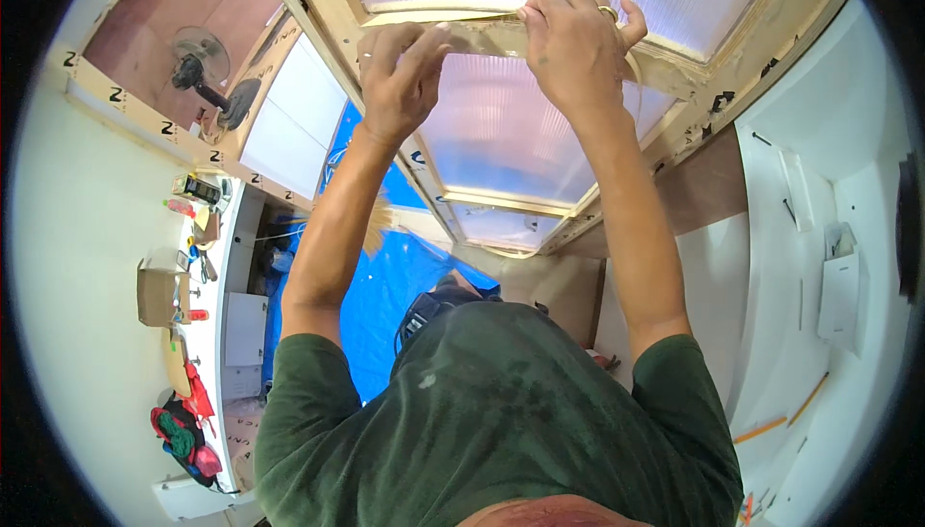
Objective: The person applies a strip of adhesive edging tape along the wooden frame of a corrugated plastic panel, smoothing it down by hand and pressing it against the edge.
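Observation:
Both my arms reach up to a wooden crossbar point(487, 39) of a frame that holds ribbed translucent panels point(511, 122). A thin, pale yellowish strip point(434, 16) runs along the crossbar's upper edge, and a narrow loop of it seems to hang past my right wrist. My left hand point(397, 79) is closed, thumb and fingers pressed together at the crossbar's left part. To its right, my right hand point(578, 50), with a ring on one finger, pinches at the strip near the bar's upper edge. What lies under the left fingertips is hidden.
A blue tarp point(376, 286) covers floor below. At left, a white counter point(217, 334) carries a cardboard box point(162, 296), tools and red cloth. A black fan point(202, 74) shows beyond the wooden framing. White wall panels with a white box point(838, 296) stand at right.

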Action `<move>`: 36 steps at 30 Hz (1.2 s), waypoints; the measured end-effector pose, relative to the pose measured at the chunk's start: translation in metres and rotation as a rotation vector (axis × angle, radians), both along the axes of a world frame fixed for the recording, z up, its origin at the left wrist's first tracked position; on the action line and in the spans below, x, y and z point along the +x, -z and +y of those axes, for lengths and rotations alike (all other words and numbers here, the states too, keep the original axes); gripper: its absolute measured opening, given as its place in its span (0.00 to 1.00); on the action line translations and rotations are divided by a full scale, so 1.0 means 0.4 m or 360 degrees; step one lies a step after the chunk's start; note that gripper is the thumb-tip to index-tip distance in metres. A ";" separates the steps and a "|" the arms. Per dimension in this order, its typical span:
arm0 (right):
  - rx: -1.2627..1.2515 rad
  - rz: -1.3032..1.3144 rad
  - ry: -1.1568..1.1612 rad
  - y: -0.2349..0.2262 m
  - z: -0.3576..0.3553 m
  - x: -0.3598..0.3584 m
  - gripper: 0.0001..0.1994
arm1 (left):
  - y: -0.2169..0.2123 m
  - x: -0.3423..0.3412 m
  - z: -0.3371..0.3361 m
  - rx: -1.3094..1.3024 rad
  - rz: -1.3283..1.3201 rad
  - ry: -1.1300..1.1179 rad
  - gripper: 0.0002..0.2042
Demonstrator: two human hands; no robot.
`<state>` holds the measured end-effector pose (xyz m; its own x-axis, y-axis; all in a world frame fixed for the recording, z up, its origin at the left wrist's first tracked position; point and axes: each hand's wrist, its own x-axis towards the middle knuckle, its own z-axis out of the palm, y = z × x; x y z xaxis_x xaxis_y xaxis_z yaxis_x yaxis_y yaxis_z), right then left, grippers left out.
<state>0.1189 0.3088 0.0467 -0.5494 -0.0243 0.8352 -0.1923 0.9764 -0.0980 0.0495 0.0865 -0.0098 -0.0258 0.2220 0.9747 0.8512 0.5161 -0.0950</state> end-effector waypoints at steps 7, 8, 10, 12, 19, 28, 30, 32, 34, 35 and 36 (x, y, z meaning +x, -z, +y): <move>0.0060 0.0003 0.0072 0.002 0.001 -0.002 0.08 | -0.037 -0.031 0.022 -0.0311 0.0200 -0.0157 0.22; 0.0047 -0.0014 0.0067 0.002 0.001 0.000 0.08 | -0.044 -0.037 0.026 -0.0304 0.0236 -0.0109 0.18; 0.0021 -0.0047 0.0059 -0.003 0.000 0.003 0.08 | -0.052 -0.035 0.024 -0.0298 0.0160 -0.0193 0.15; 0.0018 -0.0047 0.0046 -0.003 -0.002 0.003 0.08 | -0.042 -0.020 0.030 -0.0272 0.0095 -0.0288 0.13; 0.0019 -0.0018 0.0031 0.000 0.000 0.002 0.08 | 0.076 0.024 0.038 0.0042 -0.0129 -0.0275 0.13; 0.0014 -0.0054 0.0054 0.002 0.003 0.002 0.08 | -0.048 -0.020 -0.004 -0.0364 0.0161 -0.0156 0.22; 0.0020 -0.0021 0.0029 0.003 0.001 0.002 0.08 | -0.061 -0.043 -0.019 -0.0447 0.0261 -0.0133 0.20; 0.0017 0.0016 -0.0001 0.004 0.000 0.001 0.08 | -0.068 -0.054 -0.025 -0.0503 0.0293 -0.0121 0.19; 0.0004 0.0059 -0.0036 0.005 0.002 -0.002 0.07 | -0.072 -0.059 -0.026 -0.0534 0.0257 -0.0120 0.17; 0.0014 0.0081 -0.0042 0.007 0.002 -0.005 0.07 | -0.069 -0.056 -0.026 -0.0515 0.0243 -0.0155 0.17; 0.0025 0.0104 -0.0048 0.011 0.003 -0.008 0.07 | -0.064 -0.053 -0.027 -0.0496 0.0230 -0.0191 0.17</move>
